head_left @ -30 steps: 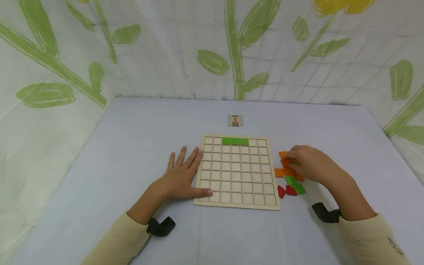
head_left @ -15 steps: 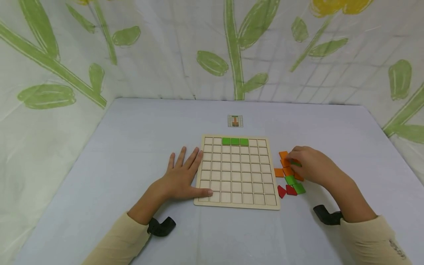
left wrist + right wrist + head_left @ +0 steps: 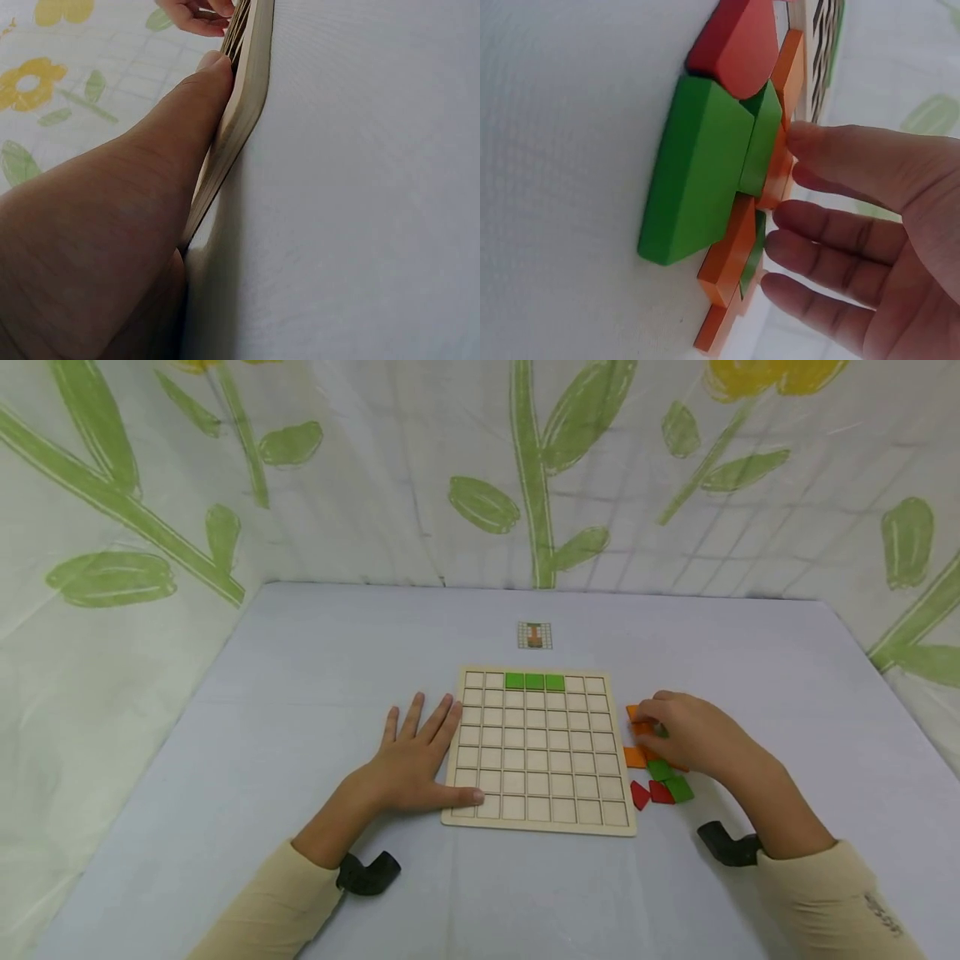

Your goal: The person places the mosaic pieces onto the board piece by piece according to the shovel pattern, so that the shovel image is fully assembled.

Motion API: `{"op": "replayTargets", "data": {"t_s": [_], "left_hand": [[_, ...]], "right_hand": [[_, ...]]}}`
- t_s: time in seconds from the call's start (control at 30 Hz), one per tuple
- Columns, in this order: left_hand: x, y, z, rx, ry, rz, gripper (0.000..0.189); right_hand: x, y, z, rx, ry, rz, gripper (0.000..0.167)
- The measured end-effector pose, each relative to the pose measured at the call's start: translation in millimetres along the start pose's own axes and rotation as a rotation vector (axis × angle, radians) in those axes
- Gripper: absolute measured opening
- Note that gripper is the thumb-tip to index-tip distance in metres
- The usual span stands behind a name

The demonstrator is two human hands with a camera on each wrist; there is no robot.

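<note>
Tiles (image 3: 661,769) are lying clustered on the surface (image 3: 337,652) just right of the board (image 3: 536,760), two red tiles (image 3: 662,792) sitting closest to its near right corner. On the board's near left corner, the left hand (image 3: 412,768) is resting its thumb, fingers spreading apart along the left edge. Beyond the red tiles, right of the board, green and orange tiles (image 3: 634,757) are lying under the right hand (image 3: 693,735); its thumb and fingers are standing apart, contact unclear. Three green tiles (image 3: 535,682) are filling the middle of the board's far row. Past the board, a card (image 3: 535,636) is lying before a flowered cloth (image 3: 375,527).
</note>
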State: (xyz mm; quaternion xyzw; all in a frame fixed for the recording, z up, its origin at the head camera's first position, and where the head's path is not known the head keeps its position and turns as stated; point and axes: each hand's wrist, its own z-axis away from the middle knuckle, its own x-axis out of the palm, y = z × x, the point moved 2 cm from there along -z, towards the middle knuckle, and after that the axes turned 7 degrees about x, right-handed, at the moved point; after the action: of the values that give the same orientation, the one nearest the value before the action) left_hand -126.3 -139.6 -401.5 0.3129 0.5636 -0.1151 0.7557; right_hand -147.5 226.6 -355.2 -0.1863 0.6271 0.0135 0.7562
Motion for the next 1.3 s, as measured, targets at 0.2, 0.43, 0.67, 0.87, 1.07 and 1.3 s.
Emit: {"op": "replayTargets", "data": {"t_s": [0.2,0.43,0.67,0.87,1.07,1.3], "left_hand": [[-3.7,2.9,1.1,0.001,-0.007,0.0,0.125],[-5.3,3.7,2.3,0.003,-0.005,-0.007,0.124],[-3.5,1.9,1.0,0.001,-0.008,-0.012,0.125],[-3.8,2.5,1.9,0.001,-0.009,-0.004,0.125],[-3.2,2.4,1.9,0.0,-0.006,-0.002,0.125],[-4.1,3.5,2.7,0.002,-0.001,-0.007,0.124]], "right_hand": [[2,-4,-0.5,-0.018,-0.002,-0.008,0.019],[5,-5,-1.0,-0.066,0.015,-0.039,0.018],[6,-6,-2.3,-0.048,-0.006,-0.058,0.019],[6,-7,-1.7,-0.05,0.004,-0.056,0.019],[7,-8,-1.5,-0.051,0.06,-0.059,0.023],[8,-15,-5.7,-0.067,0.077,-0.061,0.025]]}}
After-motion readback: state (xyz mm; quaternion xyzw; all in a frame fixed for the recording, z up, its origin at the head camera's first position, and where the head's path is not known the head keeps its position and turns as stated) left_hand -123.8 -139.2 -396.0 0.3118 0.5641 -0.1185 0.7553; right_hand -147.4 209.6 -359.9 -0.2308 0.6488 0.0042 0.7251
